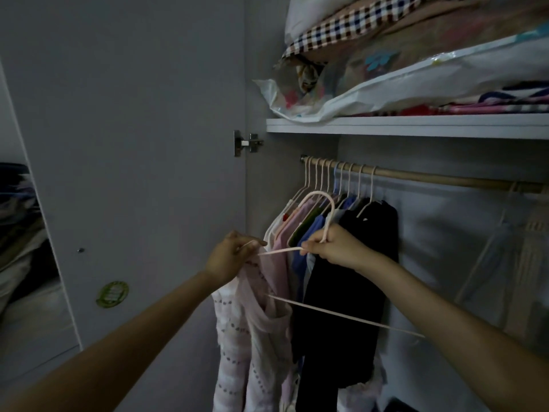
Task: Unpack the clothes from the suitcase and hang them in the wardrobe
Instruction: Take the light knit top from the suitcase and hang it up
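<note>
My left hand (230,257) grips the pink knit garment (252,337); my right hand (332,248) clutches the pale hanger (322,215) beside it. Above both, the wooden rail (430,176) and white shelf (407,126) cross the dim wardrobe.

Above both hands runs a wooden rail (416,176) — it crosses the wardrobe from up over the right hand (332,248) away to that hand's right. A row of pale hangers (335,181) hooks on it directly above the right hand, bearing clothes (353,263) in pink, blue and black. Higher still sits a white shelf (407,126) — on it lie a plastic-wrapped bundle (371,84) and, on top, checked bedding (341,25). Farther right of the right hand, a pale cover (475,248) hangs from the rail.
</note>
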